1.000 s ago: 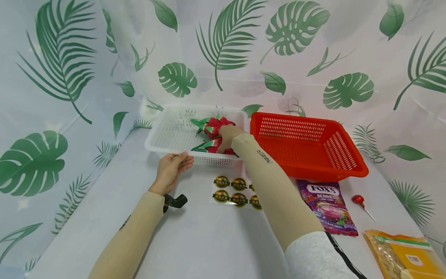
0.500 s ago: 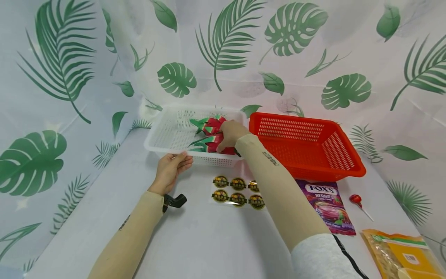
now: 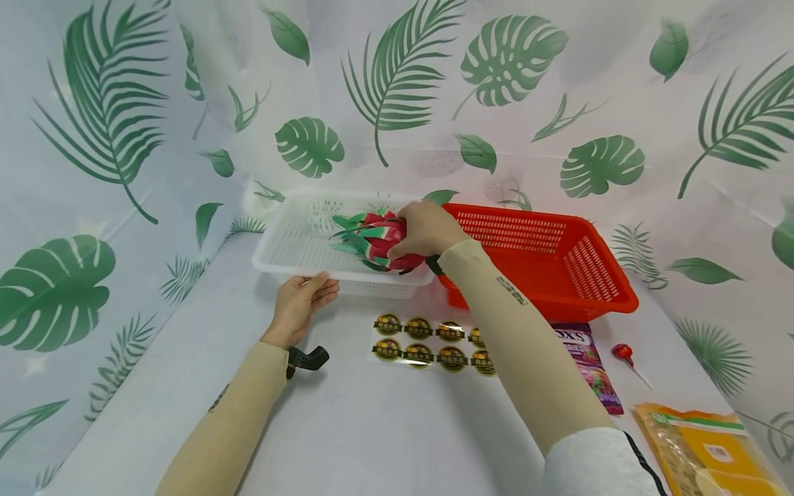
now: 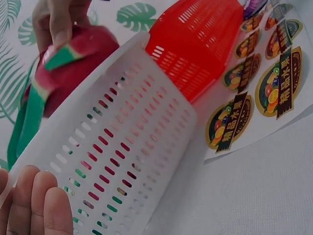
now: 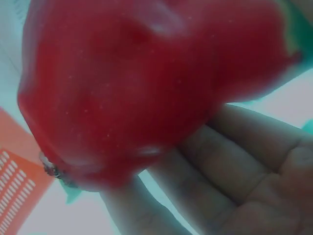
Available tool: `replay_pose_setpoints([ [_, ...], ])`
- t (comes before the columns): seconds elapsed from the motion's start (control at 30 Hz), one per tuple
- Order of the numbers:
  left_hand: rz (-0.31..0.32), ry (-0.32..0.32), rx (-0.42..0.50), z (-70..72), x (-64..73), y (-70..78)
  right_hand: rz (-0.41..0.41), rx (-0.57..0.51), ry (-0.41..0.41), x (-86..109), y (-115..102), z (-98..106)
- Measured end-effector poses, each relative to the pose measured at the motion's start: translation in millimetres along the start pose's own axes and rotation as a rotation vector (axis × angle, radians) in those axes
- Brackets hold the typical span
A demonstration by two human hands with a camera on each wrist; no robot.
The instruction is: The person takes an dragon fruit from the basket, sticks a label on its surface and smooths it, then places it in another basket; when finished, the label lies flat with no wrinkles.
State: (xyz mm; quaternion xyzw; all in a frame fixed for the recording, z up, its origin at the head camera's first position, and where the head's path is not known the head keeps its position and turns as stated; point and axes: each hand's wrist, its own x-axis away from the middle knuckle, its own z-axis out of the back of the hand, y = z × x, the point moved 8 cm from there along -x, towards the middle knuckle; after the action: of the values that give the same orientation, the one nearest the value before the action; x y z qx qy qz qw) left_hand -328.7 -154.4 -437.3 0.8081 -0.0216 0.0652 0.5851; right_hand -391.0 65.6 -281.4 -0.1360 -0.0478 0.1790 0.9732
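With the right hand (image 3: 428,231) curled round a dragon fruit (image 5: 122,93) over the white slotted basket (image 3: 366,278), grip evenly, sparing green scales (image 4: 32,115); with the left hand (image 3: 296,303) pinching the near rim, brace.

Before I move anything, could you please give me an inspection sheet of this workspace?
Surface: white table covering.
Job's things: one dragon fruit in hand; white basket, with more red and green showing through its slots; red basket beside it.
Clutter: sticker sheet in front; purple candy bag, partly hidden by an arm; lollipop; orange bag at the lower right.
Hands: left hand holds the white basket's front rim; right hand grips the dragon fruit.
Cables: nothing clearly seen.
Surroundings: leaf-print backdrop.
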Motion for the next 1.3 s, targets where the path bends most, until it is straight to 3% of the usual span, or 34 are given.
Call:
replay_pose_setpoints([
  [0.33,0.009,0.000,0.001,-0.7,0.9,-5.0,0.044,-0.038,0.077,51.3,10,20],
  [0.53,0.018,0.010,0.009,1.1,2.0,-4.3,0.053,-0.072,0.084,91.9,13,18],
  [1.0,0.031,0.007,0.000,1.0,5.9,-5.6,0.045,-0.190,0.035,173.7,29,-37],
  [1.3,0.015,-0.010,0.026,-3.8,3.6,-3.1,-0.033,-0.172,-0.042,203.9,38,-73],
])
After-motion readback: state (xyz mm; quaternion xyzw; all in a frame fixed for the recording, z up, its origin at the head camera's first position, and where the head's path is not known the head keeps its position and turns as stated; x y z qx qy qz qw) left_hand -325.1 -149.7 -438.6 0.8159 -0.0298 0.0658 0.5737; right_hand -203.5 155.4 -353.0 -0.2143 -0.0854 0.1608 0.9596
